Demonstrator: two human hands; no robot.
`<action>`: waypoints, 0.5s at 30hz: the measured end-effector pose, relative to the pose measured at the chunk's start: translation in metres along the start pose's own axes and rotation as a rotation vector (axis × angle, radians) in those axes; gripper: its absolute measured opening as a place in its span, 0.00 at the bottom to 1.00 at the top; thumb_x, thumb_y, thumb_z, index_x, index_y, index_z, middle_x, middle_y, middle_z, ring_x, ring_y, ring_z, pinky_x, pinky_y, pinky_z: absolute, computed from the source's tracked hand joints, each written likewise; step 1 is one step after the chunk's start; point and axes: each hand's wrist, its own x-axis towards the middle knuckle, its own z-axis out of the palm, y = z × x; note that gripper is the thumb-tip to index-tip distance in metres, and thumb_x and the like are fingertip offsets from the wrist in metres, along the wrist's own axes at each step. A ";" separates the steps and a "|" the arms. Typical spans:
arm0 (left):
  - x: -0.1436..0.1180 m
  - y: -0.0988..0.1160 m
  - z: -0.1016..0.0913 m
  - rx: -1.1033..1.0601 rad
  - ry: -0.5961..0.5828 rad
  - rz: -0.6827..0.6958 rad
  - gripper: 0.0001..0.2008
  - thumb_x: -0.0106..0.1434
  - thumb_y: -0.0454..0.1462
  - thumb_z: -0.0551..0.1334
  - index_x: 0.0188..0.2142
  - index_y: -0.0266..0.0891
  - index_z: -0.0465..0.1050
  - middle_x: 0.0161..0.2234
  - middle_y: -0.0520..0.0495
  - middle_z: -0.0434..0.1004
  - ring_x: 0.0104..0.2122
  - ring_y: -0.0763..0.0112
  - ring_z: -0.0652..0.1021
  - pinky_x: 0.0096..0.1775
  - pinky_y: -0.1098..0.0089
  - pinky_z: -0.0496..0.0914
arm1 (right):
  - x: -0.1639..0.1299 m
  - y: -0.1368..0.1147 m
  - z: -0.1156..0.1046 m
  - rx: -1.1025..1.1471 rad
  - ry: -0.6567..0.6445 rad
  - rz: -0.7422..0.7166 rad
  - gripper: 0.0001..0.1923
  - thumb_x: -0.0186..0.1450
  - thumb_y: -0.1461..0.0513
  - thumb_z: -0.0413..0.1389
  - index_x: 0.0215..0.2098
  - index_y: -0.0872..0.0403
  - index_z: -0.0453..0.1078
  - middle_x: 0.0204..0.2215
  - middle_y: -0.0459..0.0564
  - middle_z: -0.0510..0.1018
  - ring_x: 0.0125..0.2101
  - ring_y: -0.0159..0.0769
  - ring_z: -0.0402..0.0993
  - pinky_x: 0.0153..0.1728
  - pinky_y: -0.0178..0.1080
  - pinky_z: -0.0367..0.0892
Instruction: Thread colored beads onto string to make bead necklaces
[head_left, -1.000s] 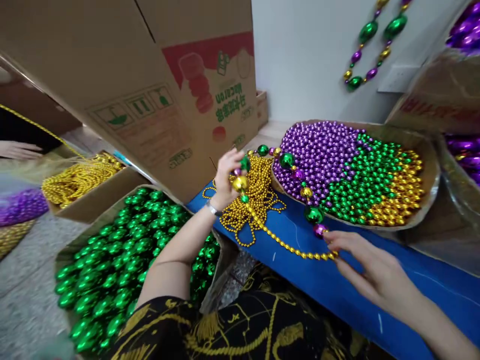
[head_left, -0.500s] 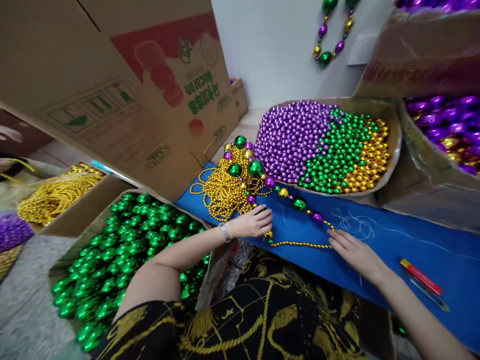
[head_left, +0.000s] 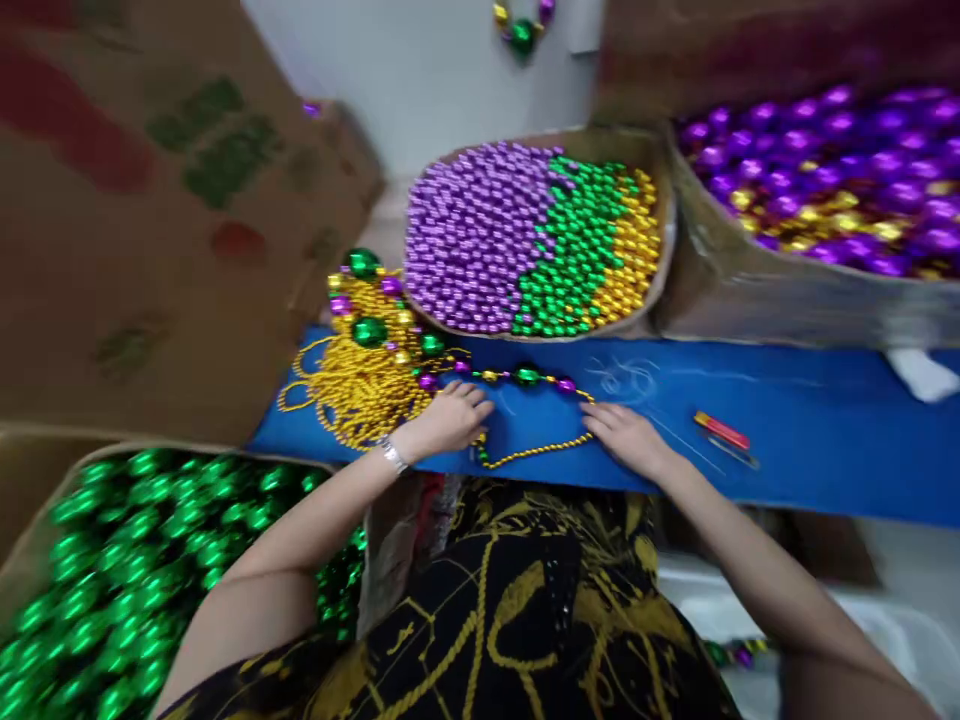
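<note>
A bead necklace [head_left: 534, 452] of small gold beads with larger green, purple and gold balls lies in a loop on the blue table top [head_left: 810, 440]. My left hand [head_left: 448, 420] rests on its left end, fingers curled over the beads beside a heap of gold bead strands [head_left: 352, 385]. My right hand [head_left: 628, 438] presses on the loop's right end. The frame is blurred, so the exact finger grip is unclear.
A shallow tray [head_left: 654, 300] of purple, green and gold beads sits behind the necklace. A box of purple balls [head_left: 810, 290] stands at the right, a box of green balls [head_left: 112, 560] at lower left. A red-handled tool [head_left: 721, 432] lies right of my hand. A large cardboard box [head_left: 150, 220] looms left.
My left hand came down from holding the necklace up and now lies on the table. The necklace is flat on the blue surface. The camera swung right and down.
</note>
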 end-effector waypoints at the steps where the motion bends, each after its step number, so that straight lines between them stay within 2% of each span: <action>1: 0.009 0.008 0.001 -0.017 0.002 0.048 0.12 0.67 0.41 0.57 0.46 0.38 0.73 0.41 0.41 0.76 0.44 0.60 0.75 0.48 0.60 0.68 | 0.000 -0.007 -0.001 -0.017 -0.029 0.048 0.16 0.69 0.68 0.46 0.49 0.52 0.72 0.59 0.52 0.71 0.56 0.40 0.69 0.55 0.47 0.68; 4: 0.037 0.042 0.009 -0.093 0.001 0.231 0.15 0.72 0.42 0.50 0.48 0.37 0.71 0.39 0.42 0.76 0.39 0.63 0.76 0.44 0.63 0.70 | -0.007 -0.020 -0.006 -0.033 -0.067 0.162 0.18 0.70 0.68 0.47 0.54 0.50 0.70 0.62 0.50 0.68 0.56 0.42 0.68 0.55 0.49 0.66; 6: 0.053 0.066 0.019 -0.153 0.007 0.293 0.15 0.72 0.42 0.50 0.50 0.38 0.70 0.40 0.43 0.76 0.39 0.65 0.76 0.43 0.65 0.71 | -0.024 -0.021 -0.012 -0.032 -0.080 0.240 0.21 0.70 0.67 0.46 0.58 0.48 0.68 0.61 0.50 0.69 0.55 0.41 0.69 0.54 0.46 0.66; 8: 0.067 0.083 0.028 -0.177 0.019 0.316 0.15 0.72 0.41 0.50 0.50 0.38 0.70 0.41 0.42 0.76 0.40 0.65 0.77 0.43 0.65 0.72 | -0.050 -0.015 -0.021 -0.033 -0.074 0.409 0.21 0.71 0.65 0.45 0.59 0.49 0.67 0.57 0.51 0.73 0.51 0.41 0.71 0.49 0.42 0.67; 10: 0.079 0.092 0.035 -0.171 0.036 0.315 0.15 0.72 0.41 0.50 0.49 0.38 0.70 0.43 0.41 0.76 0.41 0.64 0.76 0.42 0.65 0.72 | -0.078 -0.003 -0.028 -0.042 -0.063 0.644 0.20 0.71 0.64 0.44 0.57 0.51 0.70 0.50 0.54 0.78 0.46 0.40 0.73 0.45 0.40 0.68; 12: 0.090 0.096 0.038 -0.171 0.046 0.311 0.16 0.72 0.41 0.49 0.48 0.38 0.71 0.44 0.41 0.76 0.41 0.64 0.76 0.42 0.65 0.72 | -0.098 0.008 -0.032 -0.053 -0.070 0.819 0.19 0.71 0.62 0.45 0.53 0.53 0.73 0.46 0.55 0.79 0.43 0.41 0.74 0.41 0.39 0.68; 13: 0.095 0.097 0.038 -0.178 0.045 0.311 0.16 0.73 0.41 0.48 0.48 0.38 0.71 0.44 0.41 0.76 0.41 0.64 0.76 0.42 0.65 0.72 | -0.104 0.013 -0.033 -0.055 -0.078 0.859 0.19 0.71 0.61 0.45 0.52 0.54 0.74 0.45 0.56 0.79 0.42 0.42 0.75 0.39 0.40 0.67; 15: 0.104 0.099 0.036 -0.202 0.028 0.319 0.17 0.73 0.41 0.47 0.47 0.38 0.72 0.43 0.41 0.76 0.41 0.64 0.76 0.42 0.65 0.72 | -0.101 0.020 -0.032 -0.040 -0.081 0.842 0.19 0.72 0.60 0.45 0.51 0.53 0.74 0.45 0.56 0.79 0.41 0.42 0.75 0.38 0.39 0.67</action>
